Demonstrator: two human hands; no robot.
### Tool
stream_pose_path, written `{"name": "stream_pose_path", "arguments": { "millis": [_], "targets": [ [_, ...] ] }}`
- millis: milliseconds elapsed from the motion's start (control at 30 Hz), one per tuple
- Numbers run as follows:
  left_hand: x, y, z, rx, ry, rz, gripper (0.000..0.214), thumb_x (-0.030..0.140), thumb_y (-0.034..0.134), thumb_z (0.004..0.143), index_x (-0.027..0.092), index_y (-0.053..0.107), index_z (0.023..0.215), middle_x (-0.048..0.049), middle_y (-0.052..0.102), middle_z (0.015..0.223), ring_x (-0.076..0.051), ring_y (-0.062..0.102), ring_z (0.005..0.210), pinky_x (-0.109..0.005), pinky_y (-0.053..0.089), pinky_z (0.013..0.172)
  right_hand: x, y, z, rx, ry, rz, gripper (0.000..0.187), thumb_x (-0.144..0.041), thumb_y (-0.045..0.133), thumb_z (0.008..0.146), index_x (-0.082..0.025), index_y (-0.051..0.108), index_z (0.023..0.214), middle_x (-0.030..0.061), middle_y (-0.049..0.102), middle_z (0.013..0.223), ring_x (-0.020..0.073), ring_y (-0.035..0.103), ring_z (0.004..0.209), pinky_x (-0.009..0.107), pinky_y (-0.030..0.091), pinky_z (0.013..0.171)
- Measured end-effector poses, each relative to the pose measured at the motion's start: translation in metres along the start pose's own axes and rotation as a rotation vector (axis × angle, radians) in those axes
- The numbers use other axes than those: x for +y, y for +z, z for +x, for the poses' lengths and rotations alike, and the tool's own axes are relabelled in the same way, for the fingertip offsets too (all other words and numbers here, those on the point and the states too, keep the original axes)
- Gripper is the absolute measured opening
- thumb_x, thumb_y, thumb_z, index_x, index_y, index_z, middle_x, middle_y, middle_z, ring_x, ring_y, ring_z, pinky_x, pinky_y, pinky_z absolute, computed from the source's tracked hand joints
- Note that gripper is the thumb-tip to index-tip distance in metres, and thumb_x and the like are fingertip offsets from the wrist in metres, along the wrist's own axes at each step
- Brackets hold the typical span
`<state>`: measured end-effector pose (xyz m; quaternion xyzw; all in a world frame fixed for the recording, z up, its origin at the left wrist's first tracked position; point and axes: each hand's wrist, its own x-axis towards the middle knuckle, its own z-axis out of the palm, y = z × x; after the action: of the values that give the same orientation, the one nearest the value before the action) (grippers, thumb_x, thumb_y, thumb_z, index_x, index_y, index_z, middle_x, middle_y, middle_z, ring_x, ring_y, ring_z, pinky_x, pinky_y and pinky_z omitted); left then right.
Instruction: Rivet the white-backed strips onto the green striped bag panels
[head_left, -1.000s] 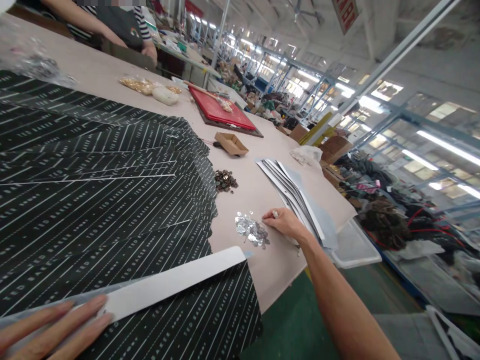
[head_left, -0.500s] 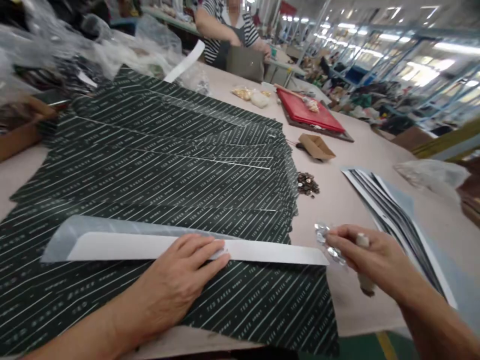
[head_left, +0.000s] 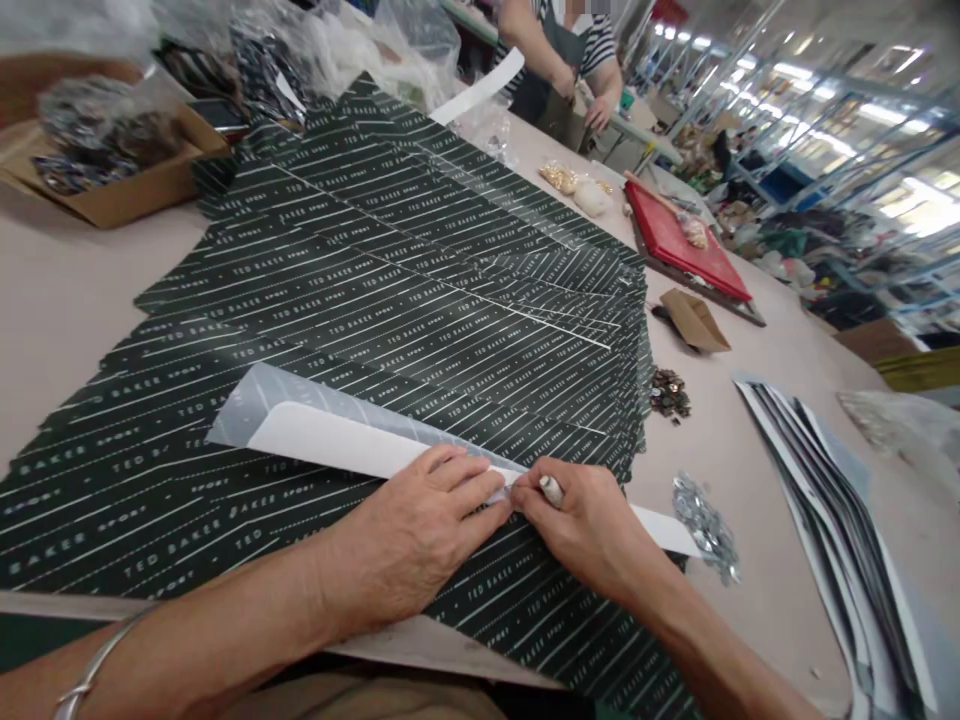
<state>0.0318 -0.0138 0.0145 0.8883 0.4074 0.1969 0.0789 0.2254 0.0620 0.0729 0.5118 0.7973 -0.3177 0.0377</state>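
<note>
My left hand (head_left: 420,530) lies flat with fingers stretched out, pressing on a long white strip (head_left: 330,440) that sits on a dark green sheet with white stripes and lettering (head_left: 360,290). My right hand (head_left: 592,530) is closed in a pinch right beside the left fingertips, at the strip's middle, gripping a small pale tool (head_left: 551,490). A little pile of silver discs (head_left: 705,525) lies on the table just right of the strip's end.
Further right lie a dark pile of small parts (head_left: 667,392), a small cardboard tray (head_left: 694,320), a red board (head_left: 686,255) and a fanned stack of sheets (head_left: 825,500). A cardboard box (head_left: 112,190) and plastic bags stand far left. Another person (head_left: 566,60) works at the far end.
My right hand left the silver discs and moved left onto the white strip, meeting my left hand. The view swung left and down over the striped sheets.
</note>
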Motion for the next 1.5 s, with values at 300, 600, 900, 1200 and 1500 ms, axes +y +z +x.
{"name": "stream_pose_path", "arguments": {
  "millis": [300, 600, 900, 1200, 1500],
  "targets": [
    [0.0, 0.001, -0.002, 0.007, -0.004, 0.023, 0.034, 0.022, 0.043, 0.1, 0.015, 0.052, 0.132, -0.0068, 0.057, 0.129, -0.025, 0.049, 0.121, -0.047, 0.036, 0.11, -0.007, -0.004, 0.009, -0.032, 0.031, -0.105, 0.017, -0.019, 0.055, 0.087, -0.019, 0.066, 0.074, 0.0005, 0.069, 0.068, 0.0141, 0.059, 0.062, 0.025, 0.035, 0.061],
    [0.0, 0.0, -0.001, 0.008, -0.004, 0.034, 0.035, 0.021, 0.042, 0.1, 0.014, 0.053, 0.132, -0.0061, 0.056, 0.133, -0.025, 0.048, 0.122, -0.045, 0.034, 0.111, -0.01, -0.009, 0.019, -0.108, 0.032, -0.012, 0.017, -0.009, 0.057, 0.077, -0.019, 0.071, 0.076, -0.0022, 0.07, 0.066, 0.0112, 0.059, 0.06, 0.022, 0.041, 0.06],
    [0.001, -0.002, -0.001, 0.013, 0.001, 0.035, 0.036, 0.019, 0.039, 0.099, 0.014, 0.053, 0.132, -0.0057, 0.058, 0.132, -0.025, 0.049, 0.122, -0.044, 0.036, 0.11, -0.011, -0.021, 0.033, -0.271, 0.076, 0.109, 0.022, -0.01, 0.058, 0.071, -0.016, 0.078, 0.077, -0.0028, 0.065, 0.056, 0.0086, 0.048, 0.049, 0.02, 0.034, 0.046],
    [-0.001, 0.0, -0.003, 0.027, 0.027, 0.054, 0.038, 0.02, 0.036, 0.101, 0.012, 0.05, 0.135, -0.0059, 0.058, 0.134, -0.025, 0.048, 0.125, -0.044, 0.035, 0.111, -0.002, -0.014, 0.026, -0.193, 0.068, 0.136, 0.023, -0.015, 0.057, 0.073, -0.018, 0.079, 0.082, -0.0021, 0.067, 0.057, 0.0105, 0.055, 0.051, 0.02, 0.039, 0.049],
    [0.0, 0.001, -0.002, 0.008, 0.026, 0.063, 0.041, 0.02, 0.036, 0.101, 0.011, 0.047, 0.139, -0.0066, 0.055, 0.138, -0.025, 0.047, 0.127, -0.045, 0.036, 0.112, -0.001, -0.009, 0.025, -0.131, 0.064, 0.133, 0.02, -0.015, 0.058, 0.069, -0.017, 0.076, 0.077, -0.002, 0.065, 0.059, 0.0096, 0.05, 0.053, 0.02, 0.036, 0.049]
  ]
}}
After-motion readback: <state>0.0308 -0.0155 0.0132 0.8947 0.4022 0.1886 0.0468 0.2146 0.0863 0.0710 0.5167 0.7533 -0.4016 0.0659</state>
